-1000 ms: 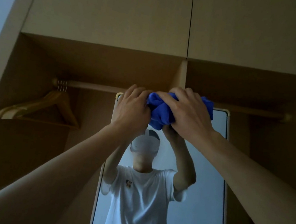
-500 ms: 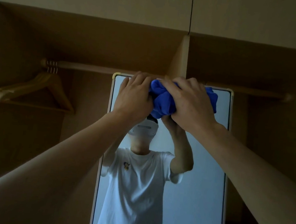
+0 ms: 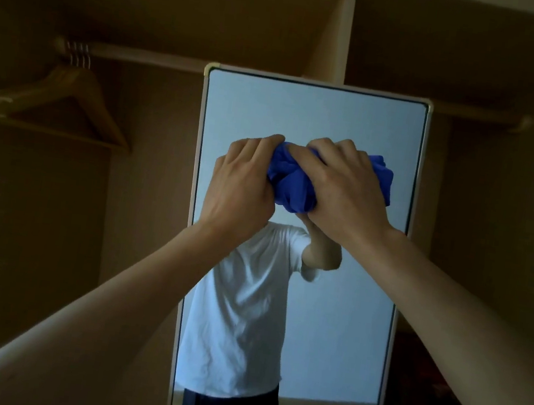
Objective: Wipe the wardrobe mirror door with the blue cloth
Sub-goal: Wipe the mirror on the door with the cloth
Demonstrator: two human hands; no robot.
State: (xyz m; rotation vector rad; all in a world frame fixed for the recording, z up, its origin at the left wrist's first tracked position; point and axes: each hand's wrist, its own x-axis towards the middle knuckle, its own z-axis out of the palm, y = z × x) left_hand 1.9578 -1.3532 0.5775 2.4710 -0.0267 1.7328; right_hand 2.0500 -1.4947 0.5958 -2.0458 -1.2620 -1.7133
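The left hand (image 3: 241,182) and the right hand (image 3: 345,192) both grip the bunched blue cloth (image 3: 291,185) with curled fingers, probably to press harder. The cloth is against the upper half of the mirror door (image 3: 314,113), below its top edge. Farther back on the left, wooden hangers (image 3: 69,91) hang on a rail (image 3: 149,57), well out of the way.

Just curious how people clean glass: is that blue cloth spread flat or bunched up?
Bunched up. The blue cloth is a creased wad, gripped between the left hand and right hand in front of the mirror.
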